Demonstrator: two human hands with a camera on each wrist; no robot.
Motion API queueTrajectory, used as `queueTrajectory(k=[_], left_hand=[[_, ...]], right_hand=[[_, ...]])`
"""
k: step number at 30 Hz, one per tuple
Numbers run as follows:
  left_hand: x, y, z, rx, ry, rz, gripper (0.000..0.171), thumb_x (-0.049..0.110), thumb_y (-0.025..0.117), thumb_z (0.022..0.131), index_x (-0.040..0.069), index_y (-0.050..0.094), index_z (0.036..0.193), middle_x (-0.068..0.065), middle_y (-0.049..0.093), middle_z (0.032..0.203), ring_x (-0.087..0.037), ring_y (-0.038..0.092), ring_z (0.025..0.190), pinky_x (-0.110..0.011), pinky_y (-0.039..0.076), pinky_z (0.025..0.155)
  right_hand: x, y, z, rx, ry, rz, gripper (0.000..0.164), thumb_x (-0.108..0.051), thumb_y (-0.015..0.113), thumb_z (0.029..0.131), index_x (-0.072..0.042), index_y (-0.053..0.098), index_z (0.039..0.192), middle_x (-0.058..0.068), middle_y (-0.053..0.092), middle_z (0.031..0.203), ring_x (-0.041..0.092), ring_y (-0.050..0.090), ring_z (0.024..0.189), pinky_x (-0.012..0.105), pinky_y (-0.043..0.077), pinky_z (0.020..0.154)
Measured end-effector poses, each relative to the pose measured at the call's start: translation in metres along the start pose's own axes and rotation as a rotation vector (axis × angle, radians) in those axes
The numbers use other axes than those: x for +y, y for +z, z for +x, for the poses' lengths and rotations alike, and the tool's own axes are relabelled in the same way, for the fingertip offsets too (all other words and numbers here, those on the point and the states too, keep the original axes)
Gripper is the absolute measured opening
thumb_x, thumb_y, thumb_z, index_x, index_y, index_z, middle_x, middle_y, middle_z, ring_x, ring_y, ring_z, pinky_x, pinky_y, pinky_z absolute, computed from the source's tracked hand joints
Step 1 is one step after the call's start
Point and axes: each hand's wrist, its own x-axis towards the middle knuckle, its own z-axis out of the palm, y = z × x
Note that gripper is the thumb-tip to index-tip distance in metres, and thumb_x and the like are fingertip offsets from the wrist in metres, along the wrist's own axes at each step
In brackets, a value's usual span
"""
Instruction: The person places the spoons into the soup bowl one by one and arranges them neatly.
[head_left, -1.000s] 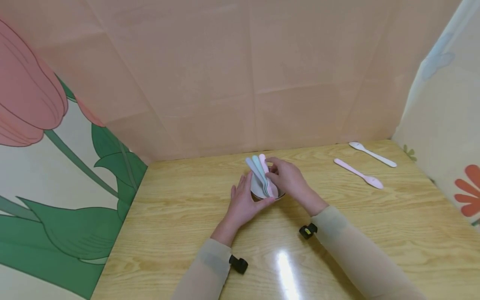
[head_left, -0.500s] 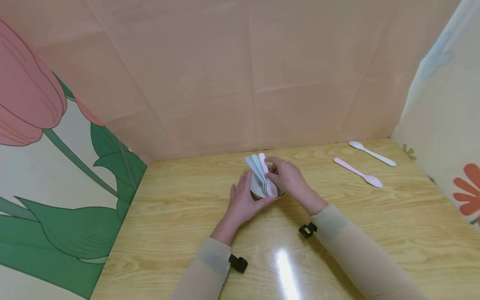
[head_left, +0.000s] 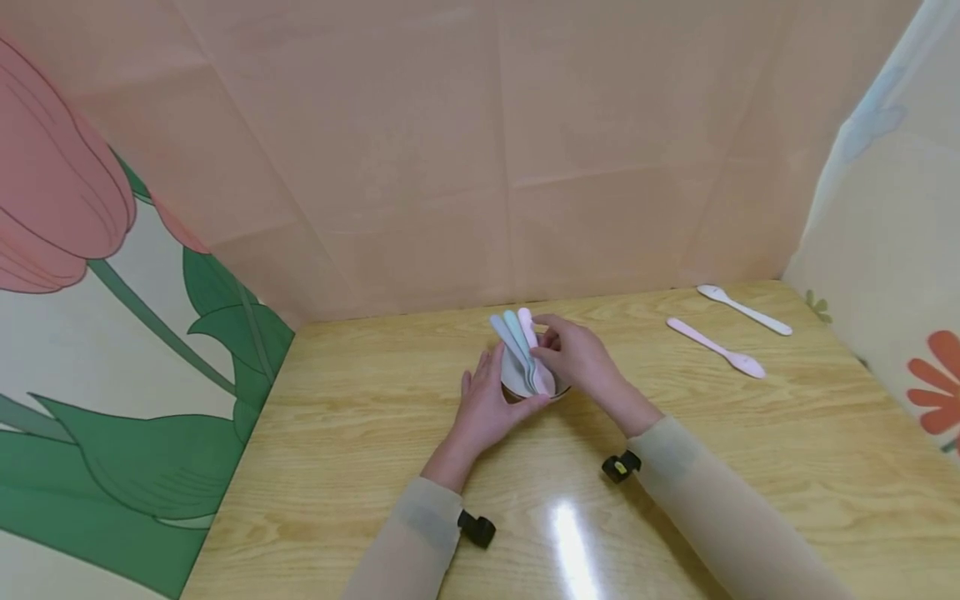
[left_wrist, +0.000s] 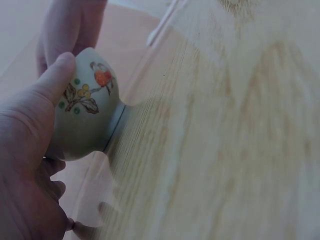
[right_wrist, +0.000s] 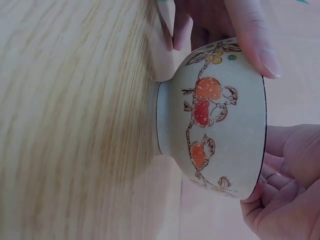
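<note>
A small cream bowl (right_wrist: 215, 120), painted with birds and a branch, stands upright on the wooden table. Its near side and rim are gripped by my left hand (head_left: 483, 408), thumb in front and fingers around the left side. Three spoons lean together inside: a bluish-grey spoon (head_left: 506, 333), a mint green spoon (head_left: 517, 329) and a pink spoon (head_left: 527, 325). At the bowl's right, my right hand (head_left: 581, 354) pinches the pink spoon's handle with thumb and index finger. The right wrist view shows its curled fingers at the rim; the spoons are hidden there.
To the right on the table (head_left: 337, 467) lie another pink spoon (head_left: 716, 347) and a white spoon (head_left: 745, 309), apart from each other. A pinkish wall sheet (head_left: 405, 167) rises behind the table's back edge. Patterned panels border the left and right sides.
Hardly anything differs. Both hands stay at the bowl with the spoons in place; the right wrist has shifted very slightly.
</note>
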Motion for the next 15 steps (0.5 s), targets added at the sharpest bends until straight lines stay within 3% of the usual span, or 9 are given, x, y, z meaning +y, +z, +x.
queueTrajectory(k=[8,15], left_hand=[[0.0,0.0,0.001,0.006,0.009,-0.008,0.113,0.075,0.069,0.079,0.027,0.01,0.163,0.002,0.023,0.165,-0.032,0.016,0.152,-0.066,0.009,0.116],[-0.002,0.001,0.001,0.005,-0.001,0.006,0.117,0.083,0.063,0.075,0.026,0.011,0.163,0.001,0.025,0.165,-0.03,0.015,0.152,-0.064,0.009,0.117]], right_hand=[[0.004,-0.007,-0.008,0.066,-0.016,0.053,0.056,-0.025,0.074,0.094,-0.012,0.054,0.145,0.003,0.066,0.099,0.022,0.066,0.092,0.039,0.056,0.075],[0.008,-0.017,-0.015,0.149,-0.042,0.062,0.055,-0.029,0.074,0.094,-0.013,0.056,0.144,0.001,0.066,0.099,0.02,0.063,0.088,0.037,0.051,0.068]])
